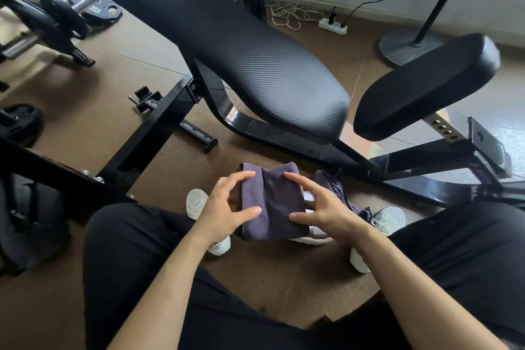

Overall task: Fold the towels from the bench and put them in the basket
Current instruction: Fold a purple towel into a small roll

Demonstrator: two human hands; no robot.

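Holding the dusky purple folded cloth towel point(272, 202) up off the floor, stretched between left hand point(224, 207) and right hand point(321, 207). Grip closed on it from both sides: thumbs pressed on the near face, fingers hooked over the far edge. Looks like a couple of folds already in, so probably at the squaring-off stage before dropping it in the basket.

Worth doing right now, imo: line up the layered edges under each grip before letting go of anything, then smooth from the middle outward with the thumbs to chase out any trapped bulge. Keep both sides pinched on the way down; easy to lose a fold in soft cloth like this otherwise.

Directly below the grip, something white and low point(312, 238) peeking out past the towel's bottom edge. Could be the basket, honestly can't tell. If so, just lower straight down and lay it flat.

Just beyond the right grip: a second dark purple crumpled towel point(332, 182), not folded yet, so probably next in line. Further out past both grips, the black textured padded tabletop point(255, 60) of the weight bench.
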